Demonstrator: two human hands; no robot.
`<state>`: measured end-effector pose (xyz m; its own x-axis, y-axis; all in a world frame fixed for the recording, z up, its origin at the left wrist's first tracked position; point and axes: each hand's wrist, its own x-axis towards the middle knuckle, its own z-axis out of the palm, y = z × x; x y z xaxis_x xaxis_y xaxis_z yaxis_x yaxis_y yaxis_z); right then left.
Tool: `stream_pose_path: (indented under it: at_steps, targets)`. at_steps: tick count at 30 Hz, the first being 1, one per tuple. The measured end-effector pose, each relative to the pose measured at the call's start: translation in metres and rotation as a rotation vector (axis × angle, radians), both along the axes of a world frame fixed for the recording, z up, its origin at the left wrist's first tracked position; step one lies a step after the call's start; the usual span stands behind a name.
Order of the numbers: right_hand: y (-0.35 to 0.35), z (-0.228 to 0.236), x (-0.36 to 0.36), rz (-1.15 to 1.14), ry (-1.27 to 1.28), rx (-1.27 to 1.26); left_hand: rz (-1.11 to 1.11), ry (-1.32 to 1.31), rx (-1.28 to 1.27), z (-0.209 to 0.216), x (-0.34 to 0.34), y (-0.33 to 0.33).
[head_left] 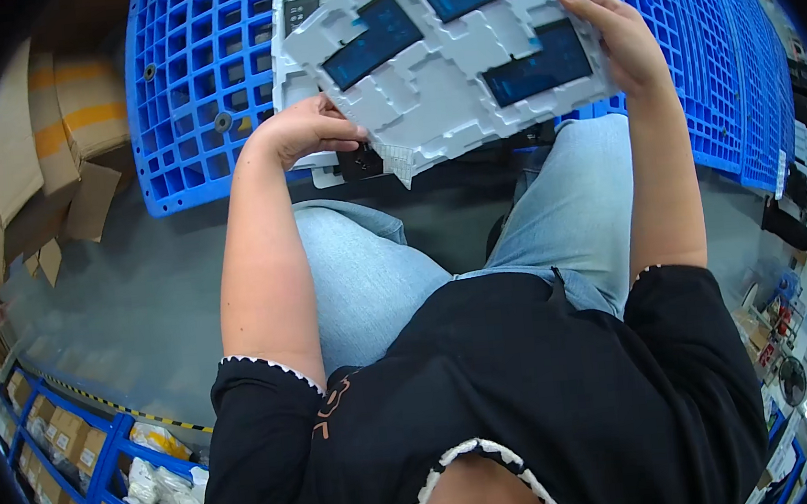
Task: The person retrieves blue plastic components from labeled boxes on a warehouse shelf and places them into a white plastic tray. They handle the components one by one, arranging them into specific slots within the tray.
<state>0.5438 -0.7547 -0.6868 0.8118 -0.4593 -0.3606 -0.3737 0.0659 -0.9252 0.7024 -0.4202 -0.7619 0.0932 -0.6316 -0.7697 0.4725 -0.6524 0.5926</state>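
A white moulded plastic tray (442,85) is held up, tilted, between my two hands. Three flat, dark blue-black battery-like packs (542,75) lie in its recesses, and its other recesses show bare. My right hand (620,36) grips the tray's right edge, thumb on top. At the lower left corner, my left hand (311,130) has its fingers closed on the tray's edge. A whitish, crumpled flap with faint markings (396,163) hangs from that corner. Under it, another white tray (293,89) with dark pieces rests on the blue plastic pallet (185,165), mostly hidden.
More blue pallet grid (686,83) extends to the right. Opened cardboard boxes (58,138) stand on the left. A blue shelf rack (87,472) with boxes and bags is at the lower left. A fan (793,379) and shelving show at the right rim.
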Motion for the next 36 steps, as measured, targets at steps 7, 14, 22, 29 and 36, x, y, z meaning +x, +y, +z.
stream_pose_path:
  at_steps: [7, 14, 22, 29, 36]
  targets:
    - [0.003, 0.017, 0.048, -0.192, 0.073, 0.145, 0.32, 0.227, -0.093, -0.005, -0.002, 0.0]
    - [-0.007, -0.029, 0.055, -0.129, -0.058, 0.119, 0.601, 0.154, -0.367, 0.004, -0.004, 0.004]
    - [0.004, -0.05, 0.021, -0.258, -0.156, 0.337, 0.506, -0.068, -0.383, 0.03, 0.004, 0.015]
    - [0.002, -0.047, -0.005, -0.306, -0.186, 0.394, 0.306, -0.318, 0.053, 0.078, -0.011, 0.011]
    - [0.008, -0.029, -0.021, -0.366, -0.202, 0.385, 0.399, -0.356, 0.063, 0.092, -0.017, 0.014]
